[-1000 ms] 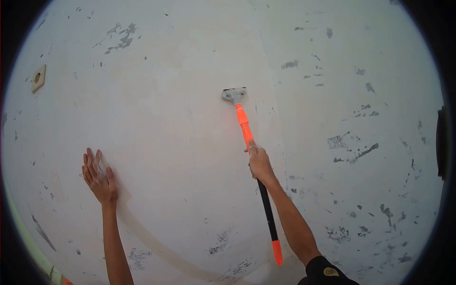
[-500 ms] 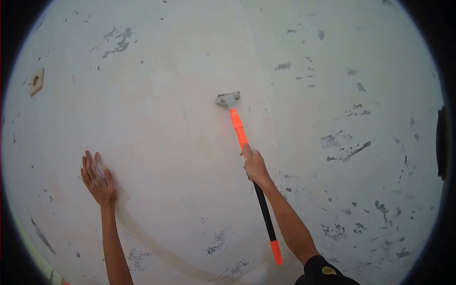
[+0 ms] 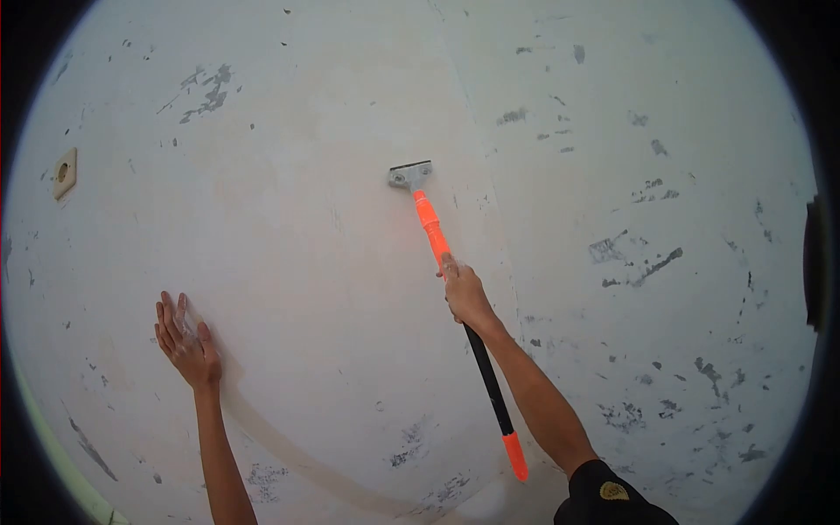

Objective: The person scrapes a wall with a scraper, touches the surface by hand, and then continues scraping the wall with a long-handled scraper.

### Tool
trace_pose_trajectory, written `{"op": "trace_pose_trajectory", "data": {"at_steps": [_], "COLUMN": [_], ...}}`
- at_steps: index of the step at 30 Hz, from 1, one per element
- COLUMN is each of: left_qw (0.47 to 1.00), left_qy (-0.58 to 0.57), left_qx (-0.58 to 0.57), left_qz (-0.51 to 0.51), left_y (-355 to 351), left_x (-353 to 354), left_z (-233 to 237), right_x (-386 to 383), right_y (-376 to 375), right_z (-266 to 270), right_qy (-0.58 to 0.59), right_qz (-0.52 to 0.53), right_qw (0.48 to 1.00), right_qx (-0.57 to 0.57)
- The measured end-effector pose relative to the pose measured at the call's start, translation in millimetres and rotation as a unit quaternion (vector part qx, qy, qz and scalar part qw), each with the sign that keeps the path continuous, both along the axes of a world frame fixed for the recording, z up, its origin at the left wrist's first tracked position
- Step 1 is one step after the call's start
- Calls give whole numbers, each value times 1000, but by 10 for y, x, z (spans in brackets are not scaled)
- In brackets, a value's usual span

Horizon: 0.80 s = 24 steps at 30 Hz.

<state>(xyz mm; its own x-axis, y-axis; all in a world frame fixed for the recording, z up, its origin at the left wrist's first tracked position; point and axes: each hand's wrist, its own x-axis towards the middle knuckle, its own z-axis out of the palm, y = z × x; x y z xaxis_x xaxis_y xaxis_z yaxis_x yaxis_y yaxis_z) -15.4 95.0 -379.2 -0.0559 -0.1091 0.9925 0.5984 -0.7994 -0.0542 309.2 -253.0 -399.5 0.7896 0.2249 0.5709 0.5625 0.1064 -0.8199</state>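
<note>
A pale wall with grey scuffs and chipped spots fills the view. My right hand is wrapped round the orange and black handle of a long scraper, just below its upper orange part. The scraper's metal head is against the wall at upper centre, with its blade edge upward. At the lower left my left hand lies on the wall with its fingers spread, holding nothing; white dust shows on its fingers.
A wall socket is at the far left. Something dark stands out at the right edge. A greenish strip runs along the lower left edge of the wall.
The scraper head and my right hand have moved slightly up and to the left. My left hand appears a little lower and to the right, still spread on the wall.
</note>
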Motion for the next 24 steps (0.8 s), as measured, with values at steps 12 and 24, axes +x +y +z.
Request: {"op": "trace_pose_trajectory", "data": {"at_steps": [12,24], "left_qw": [1000,1000], "left_qy": [-10,-10], "left_qx": [14,11], "left_qz": [-3,17], "left_y": [10,55], "left_x": [23,20], "left_z": [-4,-7], "right_x": [-79,306], "right_y": [-60,61], "right_z": [229,-1032], "right_qy": [33,-23], "right_qz": [6,-46], "right_qw": [999,999], "right_qx": [-1,-10]}}
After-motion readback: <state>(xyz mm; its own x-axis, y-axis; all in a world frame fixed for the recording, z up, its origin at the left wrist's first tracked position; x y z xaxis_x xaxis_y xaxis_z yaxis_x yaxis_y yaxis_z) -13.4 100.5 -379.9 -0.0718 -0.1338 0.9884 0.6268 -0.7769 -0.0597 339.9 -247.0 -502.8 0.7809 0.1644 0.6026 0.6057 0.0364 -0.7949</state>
